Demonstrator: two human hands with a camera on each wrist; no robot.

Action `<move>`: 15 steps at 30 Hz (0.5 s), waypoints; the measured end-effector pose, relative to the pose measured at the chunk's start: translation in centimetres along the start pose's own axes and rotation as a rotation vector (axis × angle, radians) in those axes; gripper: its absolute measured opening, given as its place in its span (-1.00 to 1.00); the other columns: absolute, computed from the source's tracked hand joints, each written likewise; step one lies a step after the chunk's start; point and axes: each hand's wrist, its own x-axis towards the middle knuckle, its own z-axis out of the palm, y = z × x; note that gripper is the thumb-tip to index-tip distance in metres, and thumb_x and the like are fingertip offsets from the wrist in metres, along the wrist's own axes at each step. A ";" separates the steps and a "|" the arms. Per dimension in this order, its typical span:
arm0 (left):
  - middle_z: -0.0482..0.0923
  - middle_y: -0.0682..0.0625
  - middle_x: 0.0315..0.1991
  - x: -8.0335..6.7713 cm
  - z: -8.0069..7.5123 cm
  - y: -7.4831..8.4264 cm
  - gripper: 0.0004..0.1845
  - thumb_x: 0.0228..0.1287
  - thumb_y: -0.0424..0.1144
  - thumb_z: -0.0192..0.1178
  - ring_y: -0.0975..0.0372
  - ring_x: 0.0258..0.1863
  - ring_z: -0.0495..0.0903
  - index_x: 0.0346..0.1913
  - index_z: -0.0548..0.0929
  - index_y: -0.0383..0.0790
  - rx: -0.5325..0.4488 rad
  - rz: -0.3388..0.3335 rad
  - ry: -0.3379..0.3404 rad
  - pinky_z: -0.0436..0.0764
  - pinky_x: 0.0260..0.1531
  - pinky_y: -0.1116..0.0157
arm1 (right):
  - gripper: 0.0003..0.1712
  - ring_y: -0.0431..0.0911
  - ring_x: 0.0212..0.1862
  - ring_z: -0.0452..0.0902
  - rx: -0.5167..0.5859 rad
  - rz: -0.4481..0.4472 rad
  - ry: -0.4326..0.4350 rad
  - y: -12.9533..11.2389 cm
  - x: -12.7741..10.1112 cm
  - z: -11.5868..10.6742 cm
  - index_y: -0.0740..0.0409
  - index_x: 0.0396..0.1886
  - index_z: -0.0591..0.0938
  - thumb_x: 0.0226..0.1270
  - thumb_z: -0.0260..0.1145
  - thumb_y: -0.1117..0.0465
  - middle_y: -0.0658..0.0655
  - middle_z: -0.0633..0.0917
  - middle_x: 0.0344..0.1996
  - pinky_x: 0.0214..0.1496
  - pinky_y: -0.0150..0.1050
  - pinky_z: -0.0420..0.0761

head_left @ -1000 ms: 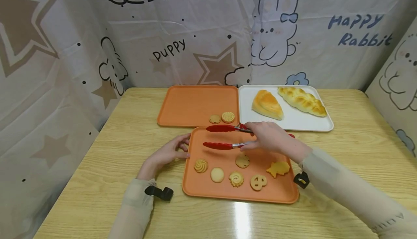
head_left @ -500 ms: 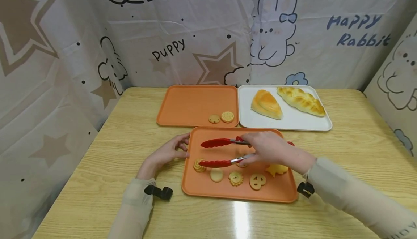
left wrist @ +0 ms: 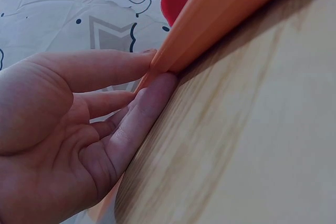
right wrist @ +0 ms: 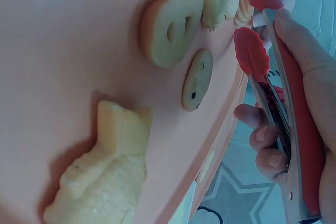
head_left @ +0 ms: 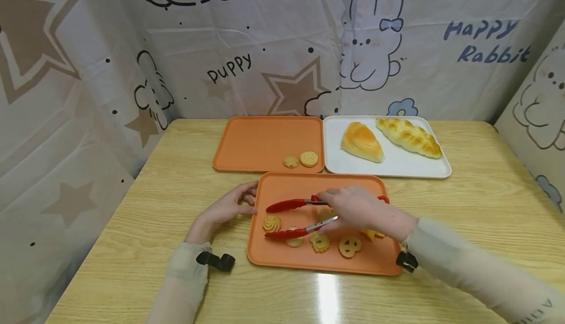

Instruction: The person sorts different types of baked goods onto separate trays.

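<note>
An orange tray (head_left: 273, 260) lies nearest me with several cookies on it. My right hand (head_left: 353, 211) grips red tongs (head_left: 291, 205), whose arms are spread apart and point left. A swirl cookie (head_left: 272, 223) lies between the two tips. A plain round cookie (head_left: 294, 241) is partly hidden under the lower arm. The right wrist view shows the tongs (right wrist: 252, 51) above a pretzel-shaped cookie (right wrist: 170, 27), a chip cookie (right wrist: 197, 80) and a yellow shaped cookie (right wrist: 105, 177). My left hand (head_left: 229, 209) touches the tray's left rim (left wrist: 220, 14) with straight fingers (left wrist: 142, 108).
Behind the near tray, a second orange tray (head_left: 265, 142) holds two round cookies (head_left: 308, 159). To its right, a white tray (head_left: 397, 167) carries a wedge-shaped bread (head_left: 362, 141) and a braided loaf (head_left: 409, 137). Printed cloth walls close in the wooden table (head_left: 176, 191) at back and sides.
My right hand has brought the tongs from the near tray's far edge toward me and leftward, down over the cookies. The left hand has stayed at the tray rim.
</note>
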 end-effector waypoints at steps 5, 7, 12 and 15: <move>0.26 -0.23 0.04 0.0 0.0 0.0 -0.20 0.08 -0.44 0.22 0.12 -0.15 0.35 0.38 0.07 -0.33 -0.003 -0.003 -0.001 0.42 -0.21 0.37 | -0.22 -0.23 -0.56 0.44 0.021 -0.009 0.004 0.0 0.3 -0.1 0.16 -0.07 0.56 -0.08 0.26 -0.37 0.01 0.64 -0.35 -0.53 -0.39 0.43; 0.26 -0.23 0.05 0.0 0.0 -0.1 -0.20 0.08 -0.44 0.22 0.11 -0.14 0.35 0.38 0.08 -0.32 -0.011 -0.008 0.004 0.42 -0.21 0.37 | -0.23 -0.24 -0.57 0.43 0.030 -0.013 0.005 0.1 0.4 -0.1 0.17 -0.07 0.57 -0.07 0.27 -0.36 0.02 0.65 -0.34 -0.54 -0.40 0.42; 0.24 -0.23 0.05 -0.1 0.0 0.2 -0.20 0.07 -0.45 0.22 0.09 -0.13 0.33 0.38 0.08 -0.33 -0.018 -0.012 0.000 0.40 -0.20 0.38 | -0.23 -0.26 -0.59 0.40 0.045 -0.015 0.003 0.2 0.4 -0.3 0.18 -0.05 0.56 -0.06 0.26 -0.35 0.05 0.66 -0.29 -0.55 -0.41 0.40; 0.24 -0.23 0.06 -0.2 0.0 0.2 -0.20 0.07 -0.45 0.22 0.09 -0.12 0.33 0.37 0.09 -0.33 -0.019 -0.014 0.001 0.40 -0.19 0.37 | -0.22 -0.24 -0.53 0.45 0.056 0.007 -0.013 0.4 0.4 -0.5 0.17 -0.03 0.56 -0.06 0.27 -0.35 0.04 0.65 -0.30 -0.51 -0.37 0.45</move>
